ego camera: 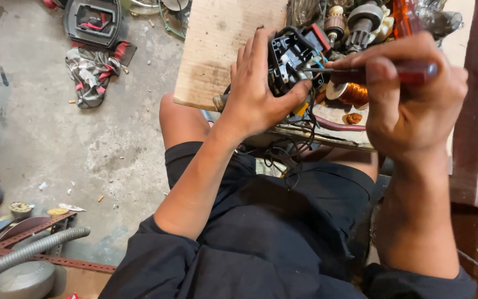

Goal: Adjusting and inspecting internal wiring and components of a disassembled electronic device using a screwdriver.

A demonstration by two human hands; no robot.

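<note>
dark shorts [283, 221] nearest, under both forearms. above, left hand [255, 94] clamped on a black switch housing [290, 55], wires [289, 155] dangling below it. just right, right hand [410, 99] closed around a red-handled screwdriver [410, 72], tip at the housing. between the hands, a copper coil [354, 93]. beyond, a wooden board [222, 50] and motor parts [360, 25]. far left, a rag [91, 72] on concrete.

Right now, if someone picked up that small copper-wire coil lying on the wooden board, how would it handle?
The copper-wire coil looks compact and densely wound, so probably heavy for its size. Its round spool shape could roll on the wooden board. The fine windings seem easily scratched, so likely delicate.
</note>
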